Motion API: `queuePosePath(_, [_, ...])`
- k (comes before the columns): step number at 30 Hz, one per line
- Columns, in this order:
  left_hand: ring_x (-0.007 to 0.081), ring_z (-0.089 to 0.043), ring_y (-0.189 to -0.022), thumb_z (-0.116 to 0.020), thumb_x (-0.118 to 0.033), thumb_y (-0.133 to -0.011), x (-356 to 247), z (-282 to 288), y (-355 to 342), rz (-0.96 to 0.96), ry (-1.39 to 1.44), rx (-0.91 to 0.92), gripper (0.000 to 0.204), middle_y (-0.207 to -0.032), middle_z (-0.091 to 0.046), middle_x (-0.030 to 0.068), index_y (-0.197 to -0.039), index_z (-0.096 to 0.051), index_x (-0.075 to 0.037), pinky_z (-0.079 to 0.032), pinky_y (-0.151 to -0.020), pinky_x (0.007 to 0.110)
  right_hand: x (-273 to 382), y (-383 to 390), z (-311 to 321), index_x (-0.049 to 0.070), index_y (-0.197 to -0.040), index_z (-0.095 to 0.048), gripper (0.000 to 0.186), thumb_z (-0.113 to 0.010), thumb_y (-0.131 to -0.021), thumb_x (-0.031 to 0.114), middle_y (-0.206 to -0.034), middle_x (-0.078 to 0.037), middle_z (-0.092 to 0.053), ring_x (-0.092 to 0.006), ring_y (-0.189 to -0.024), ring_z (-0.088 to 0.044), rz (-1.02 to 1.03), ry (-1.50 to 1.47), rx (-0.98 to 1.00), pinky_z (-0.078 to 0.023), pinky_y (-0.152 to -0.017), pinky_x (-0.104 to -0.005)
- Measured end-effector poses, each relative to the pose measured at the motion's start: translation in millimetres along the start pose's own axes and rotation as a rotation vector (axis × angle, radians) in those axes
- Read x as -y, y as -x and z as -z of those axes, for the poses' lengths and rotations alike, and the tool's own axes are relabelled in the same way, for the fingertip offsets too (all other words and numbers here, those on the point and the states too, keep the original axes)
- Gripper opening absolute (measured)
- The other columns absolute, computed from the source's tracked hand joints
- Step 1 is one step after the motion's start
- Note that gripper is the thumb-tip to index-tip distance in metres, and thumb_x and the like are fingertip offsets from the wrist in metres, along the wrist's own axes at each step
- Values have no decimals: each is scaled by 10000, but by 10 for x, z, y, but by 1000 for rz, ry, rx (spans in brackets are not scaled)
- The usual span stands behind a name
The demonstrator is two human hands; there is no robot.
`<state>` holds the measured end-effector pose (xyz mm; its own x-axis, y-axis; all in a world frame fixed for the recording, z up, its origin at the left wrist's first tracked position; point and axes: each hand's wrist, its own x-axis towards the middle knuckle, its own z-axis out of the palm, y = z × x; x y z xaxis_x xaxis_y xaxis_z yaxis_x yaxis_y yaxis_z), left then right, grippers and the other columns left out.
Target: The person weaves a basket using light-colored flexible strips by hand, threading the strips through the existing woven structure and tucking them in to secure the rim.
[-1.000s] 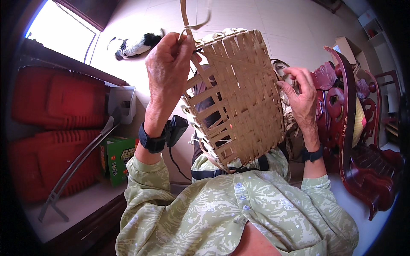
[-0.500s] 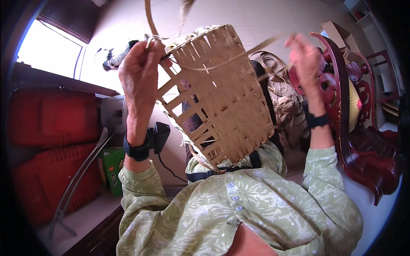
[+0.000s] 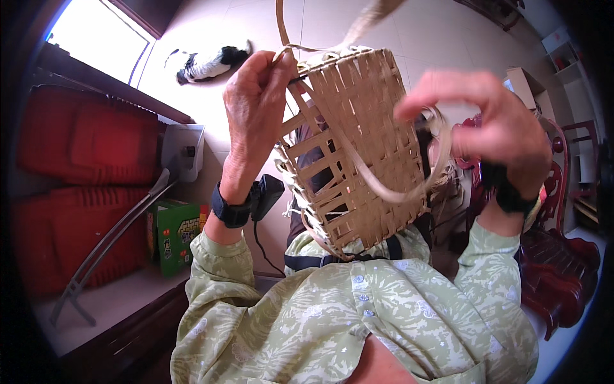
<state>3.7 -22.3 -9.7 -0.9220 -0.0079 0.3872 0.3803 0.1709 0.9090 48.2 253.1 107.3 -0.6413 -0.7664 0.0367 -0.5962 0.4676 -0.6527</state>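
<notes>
A pale tan woven basket (image 3: 371,128) of flat strips leans on my lap, tilted, its broad woven side toward me and gaps showing in the weave on its left. At its upper left corner my left hand (image 3: 256,96) is closed in a pinch on a flat strip (image 3: 300,47) by the rim. A short dark thin piece pokes out beside those fingers. Over the basket's face hangs a loose curved strip (image 3: 384,191), blurred, looping up toward the right. My right hand (image 3: 492,121) is raised right of the basket, blurred, thumb and forefinger apart.
A black and white cat (image 3: 211,64) lies on the tiled floor at the far left. Red plastic stacks (image 3: 83,141), a green box (image 3: 176,237) and a metal-legged stand (image 3: 115,237) are at left. A carved dark red wooden chair (image 3: 556,249) stands at right.
My right hand has swung closer and lower, and the strip that was stretched to it now hangs slack in a loop. My left hand keeps its pinch. The whole view has shifted.
</notes>
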Motion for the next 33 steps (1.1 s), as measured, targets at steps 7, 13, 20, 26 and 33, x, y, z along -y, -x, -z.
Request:
queuePosePath(7, [39,-642,-656,-626,-154,-978,-290,-66,74,-6,-122,10,149,-781,-724,26,-1000,-677,-16,-451,-536,203,-237,-422,-201,-7,-1182,-670,332,-688,-891,150,-1092,-133,-696,-247,-1009,-655,184,-382,6,-524,-912,-380])
queuePosePath(13, [90,-712,-719,-626,-74,-954,-187,-36,108,-142,-81,-74,95,-804,-739,62,-1011,-662,-7,-517,-583,219,-18,-196,-313,-12,-1107,-684,277,-692,-838,53,-1066,-137,-682,-252,-986,-654,275,-119,50,-526,-901,-374])
queuePosePath(20, [118,-725,-722,-631,-42,-934,-219,-146,-21,-136,-104,-34,73,-795,-740,67,-972,-669,8,-539,-624,223,-164,-206,-237,13,-1121,-631,385,-562,-753,-77,-1079,-142,-639,-300,-1047,-636,9,584,-579,-492,-909,-385])
queuePosePath(26, [116,-710,-739,-650,-74,-902,-57,31,-307,-49,-193,-75,156,-838,-752,97,-1004,-727,16,-566,-677,262,101,178,-414,6,-1076,-630,245,-615,-831,-1,-1020,-142,-634,-292,-923,-637,-245,648,-724,-499,-787,-375])
queuePosePath(33, [120,-675,-724,-690,-119,-905,48,25,-870,-103,70,-197,235,-868,-743,103,-1065,-717,51,-527,-659,246,79,729,-1467,-2,-1062,-667,235,-639,-984,218,-822,-79,-698,-132,-758,-665,-879,-423,-549,-536,-673,-294])
